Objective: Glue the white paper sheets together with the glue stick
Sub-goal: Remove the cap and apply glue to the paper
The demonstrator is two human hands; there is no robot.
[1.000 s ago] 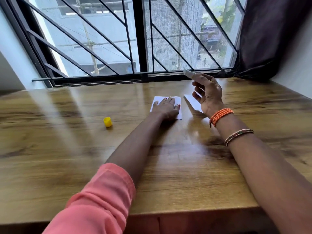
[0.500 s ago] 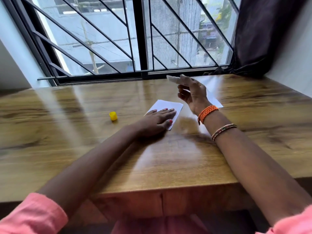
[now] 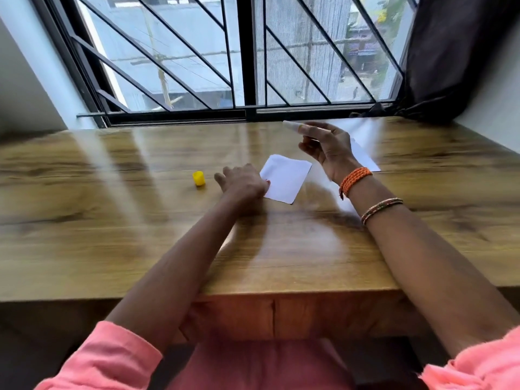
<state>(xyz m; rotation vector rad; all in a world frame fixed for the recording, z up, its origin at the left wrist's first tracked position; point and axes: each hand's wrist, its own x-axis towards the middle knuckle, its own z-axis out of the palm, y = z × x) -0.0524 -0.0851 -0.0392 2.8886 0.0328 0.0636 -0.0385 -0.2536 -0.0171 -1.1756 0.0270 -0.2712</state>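
A small white paper sheet (image 3: pixel 285 178) lies flat on the wooden table (image 3: pixel 112 220). My left hand (image 3: pixel 243 184) rests at its left edge, fingers curled, fingertips touching the paper. My right hand (image 3: pixel 327 149) is raised above the table right of that sheet and grips the uncapped glue stick (image 3: pixel 292 125), whose white tip points left. A second white sheet (image 3: pixel 365 157) lies behind my right hand, partly hidden by it. The yellow glue cap (image 3: pixel 199 178) stands on the table left of my left hand.
A barred window (image 3: pixel 247 66) runs along the table's far edge. A dark curtain (image 3: pixel 461 52) hangs at the far right corner. The table's front edge (image 3: pixel 281 294) is close to my body.
My left hand slid leftwards off the sheet to its left edge, uncovering most of it. My right hand stayed raised with the glue stick. The camera pulled back.
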